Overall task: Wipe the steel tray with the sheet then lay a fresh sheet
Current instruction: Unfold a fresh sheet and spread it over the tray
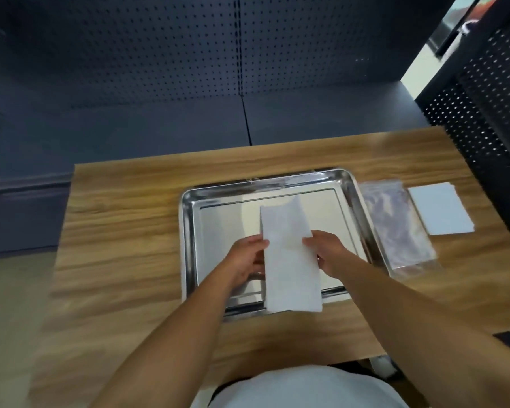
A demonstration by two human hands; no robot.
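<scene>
Steel tray and white sheets on the wooden table

The shiny rectangular steel tray (189,231) lies flat. A folded white sheet (289,260) is held lengthwise over its middle, near end past the tray's front rim. A small stack of white sheets (440,209) lies well right of the tray.

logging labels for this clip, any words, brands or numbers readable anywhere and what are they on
None: no text can be read in this view.
The sheet held by the left hand and right hand: blank.
The steel tray: no stamp or mark visible.
The clear plastic packet: blurred, no print readable.
The white stack of sheets: blank.
</scene>
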